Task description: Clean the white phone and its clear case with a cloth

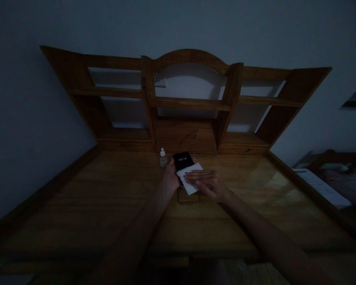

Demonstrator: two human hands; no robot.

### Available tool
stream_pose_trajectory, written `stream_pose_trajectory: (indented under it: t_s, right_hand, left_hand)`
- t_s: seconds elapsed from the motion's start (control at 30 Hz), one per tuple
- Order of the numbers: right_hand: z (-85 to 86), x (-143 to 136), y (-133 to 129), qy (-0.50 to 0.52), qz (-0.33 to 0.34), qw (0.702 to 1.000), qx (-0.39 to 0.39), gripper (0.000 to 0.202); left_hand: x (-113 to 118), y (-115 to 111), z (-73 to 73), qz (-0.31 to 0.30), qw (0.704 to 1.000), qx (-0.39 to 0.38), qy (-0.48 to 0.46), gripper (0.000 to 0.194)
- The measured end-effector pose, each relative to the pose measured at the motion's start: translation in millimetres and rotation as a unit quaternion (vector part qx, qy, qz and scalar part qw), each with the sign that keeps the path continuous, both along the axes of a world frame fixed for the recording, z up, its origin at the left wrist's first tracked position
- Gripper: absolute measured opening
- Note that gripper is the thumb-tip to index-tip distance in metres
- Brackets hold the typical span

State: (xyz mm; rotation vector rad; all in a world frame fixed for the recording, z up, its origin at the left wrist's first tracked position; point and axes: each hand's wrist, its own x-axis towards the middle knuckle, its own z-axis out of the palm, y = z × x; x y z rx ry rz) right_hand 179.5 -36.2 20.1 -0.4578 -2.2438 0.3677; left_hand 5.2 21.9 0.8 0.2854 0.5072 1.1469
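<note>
A dark phone (183, 159) with lit digits on its screen is held above the desk by my left hand (171, 177), whose fingers wrap round its edges. Over the lower part of the screen lies a white cloth or tissue (190, 184). My right hand (209, 183) presses on this sheet with its fingers together and the thumb near its edge. Just left of the phone, a small bottle with a white cap (163, 159) stands upright. Below the hands a flat brownish case-like object (187, 197) rests on the desk, partly hidden.
The wooden desk (121, 206) has a raised rim on both sides. A wooden shelf unit (190, 103) stands along its back edge against the wall. Beyond the right rim lies a white flat object (322, 188) near some dim, bulky things.
</note>
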Motion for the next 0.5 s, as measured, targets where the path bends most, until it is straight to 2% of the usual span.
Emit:
stream_pose_trajectory:
  t_s: [0.27, 0.4, 0.5]
  right_hand:
    - [-0.1, 6.6, -2.1, 0.058, -0.029, 0.997, 0.03, 0.039]
    - [-2.8, -2.8, -5.6, 0.023, -0.007, 0.999, 0.039, 0.037]
    - [-3.5, -11.4, -8.1, -0.019, 0.021, 0.999, 0.037, 0.038]
  left_hand:
    - [-4.2, 1.3, 2.3, -0.022, 0.999, -0.004, -0.031, 0.051]
    - [-0.6, -5.2, 4.3, -0.017, 1.0, -0.002, -0.022, 0.055]
    - [2.1, -10.2, 1.5, -0.041, 0.999, 0.008, -0.024, 0.061]
